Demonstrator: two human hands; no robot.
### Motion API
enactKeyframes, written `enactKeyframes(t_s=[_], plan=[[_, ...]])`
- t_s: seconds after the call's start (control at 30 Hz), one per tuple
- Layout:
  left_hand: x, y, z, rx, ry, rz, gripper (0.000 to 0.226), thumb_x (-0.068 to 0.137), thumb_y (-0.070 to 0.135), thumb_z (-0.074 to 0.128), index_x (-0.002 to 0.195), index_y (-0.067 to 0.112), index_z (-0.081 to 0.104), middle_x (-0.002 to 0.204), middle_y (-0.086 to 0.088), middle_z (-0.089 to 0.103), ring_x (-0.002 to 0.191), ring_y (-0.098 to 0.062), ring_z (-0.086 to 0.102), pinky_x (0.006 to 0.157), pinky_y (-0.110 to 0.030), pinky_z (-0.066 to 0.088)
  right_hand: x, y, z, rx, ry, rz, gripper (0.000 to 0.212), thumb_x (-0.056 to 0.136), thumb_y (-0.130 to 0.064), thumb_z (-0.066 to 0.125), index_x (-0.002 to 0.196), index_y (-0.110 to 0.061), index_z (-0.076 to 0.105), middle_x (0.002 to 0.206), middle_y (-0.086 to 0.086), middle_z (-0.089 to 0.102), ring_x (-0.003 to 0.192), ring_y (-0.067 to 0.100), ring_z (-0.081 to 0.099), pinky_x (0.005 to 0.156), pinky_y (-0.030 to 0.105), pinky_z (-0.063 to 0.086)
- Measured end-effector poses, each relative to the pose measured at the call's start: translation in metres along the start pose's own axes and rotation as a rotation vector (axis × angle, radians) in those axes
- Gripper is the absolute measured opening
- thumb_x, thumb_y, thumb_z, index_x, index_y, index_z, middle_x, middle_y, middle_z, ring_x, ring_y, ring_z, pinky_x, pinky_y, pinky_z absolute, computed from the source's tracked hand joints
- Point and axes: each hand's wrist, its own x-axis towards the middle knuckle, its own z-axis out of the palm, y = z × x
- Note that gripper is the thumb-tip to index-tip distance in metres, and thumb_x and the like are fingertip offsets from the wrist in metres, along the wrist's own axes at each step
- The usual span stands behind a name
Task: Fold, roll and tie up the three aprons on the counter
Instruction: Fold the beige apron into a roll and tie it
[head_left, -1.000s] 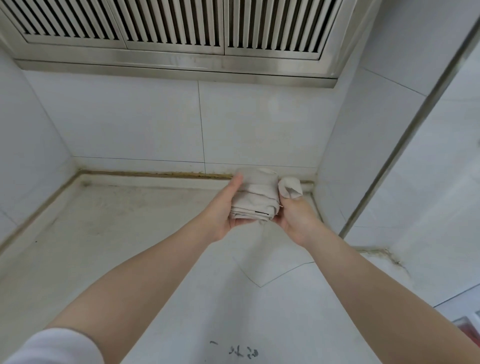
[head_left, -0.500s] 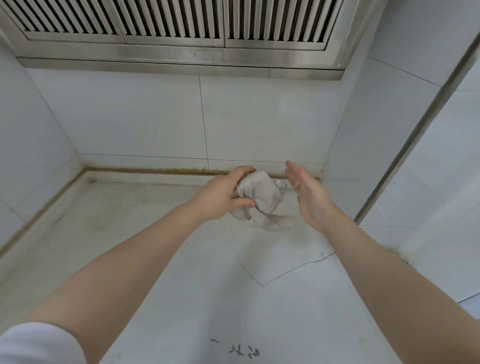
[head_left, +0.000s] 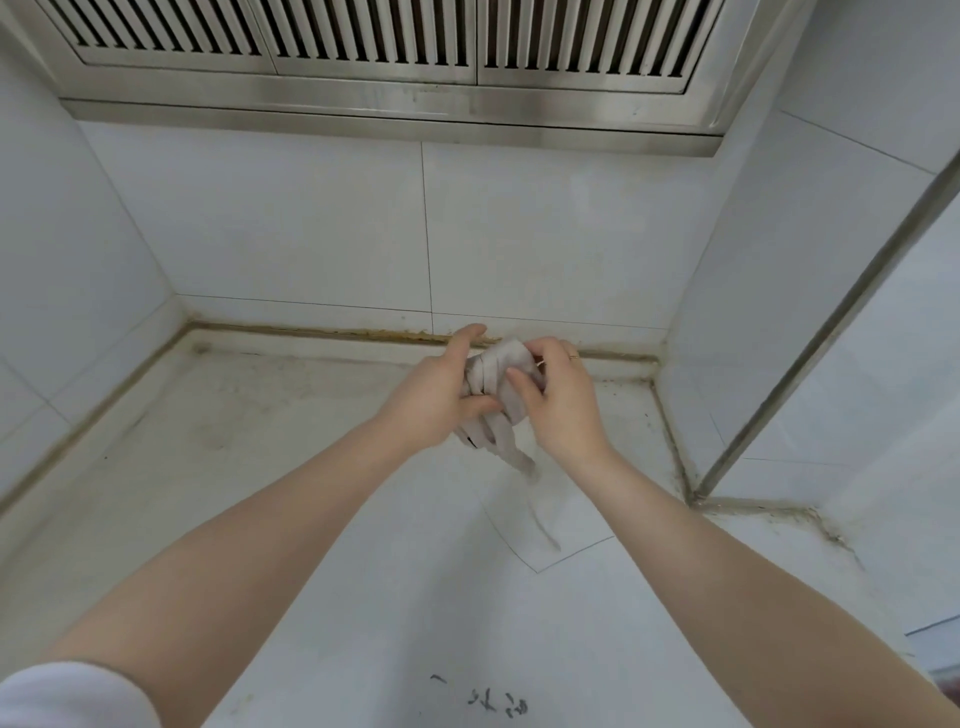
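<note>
Though both hands crowd around it, the rolled apron (head_left: 500, 371) shows only in part: a pale beige bundle with a strap wound about its middle, held up above the counter (head_left: 322, 613) near the back right corner. How much of the roll lies behind the palms cannot be made out. Left hand (head_left: 434, 392) wraps the bundle from its left side, thumb across the front, fingers curled behind. Right hand (head_left: 563, 402) closes on the right side, fingertips pinching cloth; a thin ring (head_left: 573, 356) on one finger. So each grip is clamped on the apron. A loose strap end (head_left: 511, 452) hangs from beneath the bundle, its tip blurred, and whether it touches the counter is unclear. Only this one apron is in view.

Both forearms bare; a white sleeve (head_left: 72, 696) is cut off at the lower left corner.

Counter: white, stained and grimy toward the back, a thin crack line (head_left: 550, 564) below the hands, small dark scribbles (head_left: 496, 717) at the near edge, illegible. Brownish seam (head_left: 322, 331) runs along the back joint. White tiled walls (head_left: 291, 228) on three sides. Slatted steel vent hood (head_left: 363, 57) overhead, top cut off. A metal strip (head_left: 831, 332) slants down the right wall.
</note>
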Motion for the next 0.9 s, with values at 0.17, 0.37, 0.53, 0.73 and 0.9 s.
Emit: enactKeyframes(t_s=[0.17, 0.37, 0.53, 0.73, 0.9], plan=[[-0.006, -0.017, -0.003, -0.241, -0.011, 0.008, 0.069, 0.076, 0.015, 0.076, 0.135, 0.021, 0.04, 0.097, 0.004, 0.057, 0.088, -0.014, 0.054, 0.076, -0.021, 0.041, 0.01, 0.012, -0.012, -0.014, -0.216, 0.079, 0.031, 0.091, -0.022, 0.059, 0.119, -0.01, 0.053, 0.105, 0.004, 0.055, 0.083, 0.016, 0.052, 0.07, 0.015, 0.039], [-0.01, -0.022, -0.002, -0.132, -0.116, 0.086, 0.053, 0.075, 0.014, 0.077, 0.123, 0.015, 0.054, 0.104, 0.004, 0.061, 0.097, -0.012, 0.057, 0.081, -0.019, 0.042, 0.023, 0.017, -0.038, 0.015, -0.686, 0.26, 0.04, 0.086, -0.019, 0.066, 0.123, -0.017, 0.053, 0.112, -0.003, 0.056, 0.078, 0.012, 0.054, 0.063, 0.022, 0.042], [-0.011, -0.02, -0.009, -0.2, -0.073, 0.085, 0.042, 0.077, 0.012, 0.075, 0.115, 0.017, 0.057, 0.1, 0.007, 0.063, 0.092, -0.01, 0.058, 0.079, -0.016, 0.043, 0.028, 0.01, -0.046, -0.576, -0.932, 0.035, 0.01, 0.088, -0.017, 0.058, 0.078, -0.016, 0.061, 0.067, -0.006, 0.055, 0.065, 0.012, 0.05, 0.058, 0.023, 0.035], [-0.016, -0.028, -0.019, 0.04, -0.43, 0.069, 0.036, 0.077, 0.017, 0.074, 0.101, 0.028, 0.049, 0.093, 0.007, 0.061, 0.087, -0.013, 0.057, 0.074, -0.026, 0.045, 0.055, -0.001, -0.076, 0.061, -0.893, 0.35, 0.026, 0.093, -0.013, 0.056, 0.067, -0.012, 0.059, 0.054, -0.003, 0.04, 0.048, 0.007, 0.037, 0.056, 0.02, 0.035], [-0.024, -0.035, -0.007, -0.359, -0.354, -0.298, 0.032, 0.081, 0.015, 0.071, 0.107, 0.015, 0.052, 0.101, -0.002, 0.064, 0.091, -0.017, 0.062, 0.08, -0.03, 0.049, 0.057, 0.019, -0.044, -0.605, -0.338, 0.294, 0.023, 0.094, -0.026, 0.051, 0.109, -0.009, 0.058, 0.115, 0.016, 0.055, 0.108, 0.032, 0.052, 0.085, 0.033, 0.04]])
